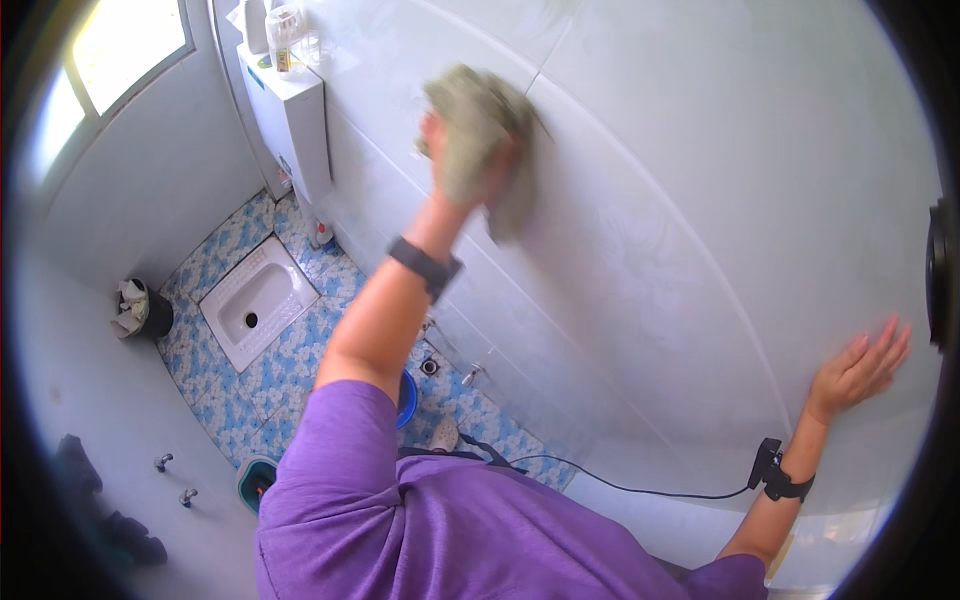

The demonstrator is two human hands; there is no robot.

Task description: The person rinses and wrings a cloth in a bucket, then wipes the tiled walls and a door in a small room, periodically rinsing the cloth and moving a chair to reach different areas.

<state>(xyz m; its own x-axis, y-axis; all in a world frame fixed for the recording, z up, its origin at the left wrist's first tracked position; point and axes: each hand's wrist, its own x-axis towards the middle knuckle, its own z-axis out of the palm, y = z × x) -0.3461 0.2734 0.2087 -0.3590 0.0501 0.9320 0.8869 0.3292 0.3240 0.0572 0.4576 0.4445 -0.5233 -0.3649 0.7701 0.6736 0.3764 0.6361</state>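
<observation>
My left hand (pixel 436 145) is wrapped round a grey-green cloth (pixel 476 115) and presses it to the pale tiled wall (pixel 640 260). The cloth is bunched, with one end hanging below the hand, and both are a little blurred. Most of the left fingers are hidden by the cloth. Over on the right, my right hand (pixel 860 370) is open with its fingers stretched out, lying against or very near the wall. It holds nothing. Each wrist wears a dark band, and a black cable runs to the one on the right.
A squat toilet (pixel 258 300) is set in the blue flower-patterned floor. A waste bin (pixel 150 310) with paper stands at its left. A white cistern (pixel 285 110) on the wall carries a clear jar. Below me are a blue basin (pixel 406 398), a wall tap (pixel 473 374) and a green bucket (pixel 255 480).
</observation>
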